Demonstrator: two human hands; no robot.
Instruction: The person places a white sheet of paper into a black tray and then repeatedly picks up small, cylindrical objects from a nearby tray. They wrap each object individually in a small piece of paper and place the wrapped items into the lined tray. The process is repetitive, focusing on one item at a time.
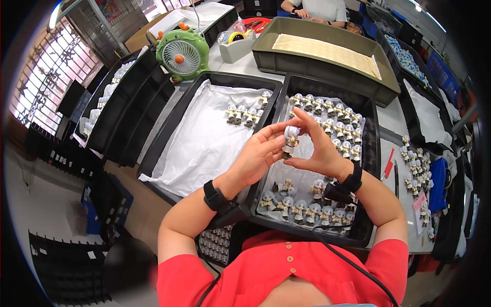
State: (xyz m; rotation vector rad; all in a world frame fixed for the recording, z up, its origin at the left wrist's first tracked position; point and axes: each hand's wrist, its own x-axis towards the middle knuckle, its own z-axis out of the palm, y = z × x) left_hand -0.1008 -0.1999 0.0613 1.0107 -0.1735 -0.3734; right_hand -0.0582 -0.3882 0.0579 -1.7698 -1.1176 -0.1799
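A small figurine [291, 142] with pale blue hair and a white-and-gold outfit is held upright in my left hand [260, 153], pinched between thumb and fingers. Around its other side curves my right hand [323, 146], thumb and fingers spread wide apart. The right thumb is close to the figurine's base; whether it touches is hard to tell. Both hands are over a black tray [376, 153] lined with white sheet, where rows of similar figurines [312, 212] stand or lie at the near and far ends. A second lined black tray [169, 138] at left holds several figurines [243, 115] in its far right corner.
A green fan [180, 56] stands behind the left tray, beside a grey holder [236, 48]. An olive bin [327, 77] sits farther back. More figurines [418, 169], a red tool [388, 162] and a blue container [439, 181] are at right. Another person [319, 10] sits opposite.
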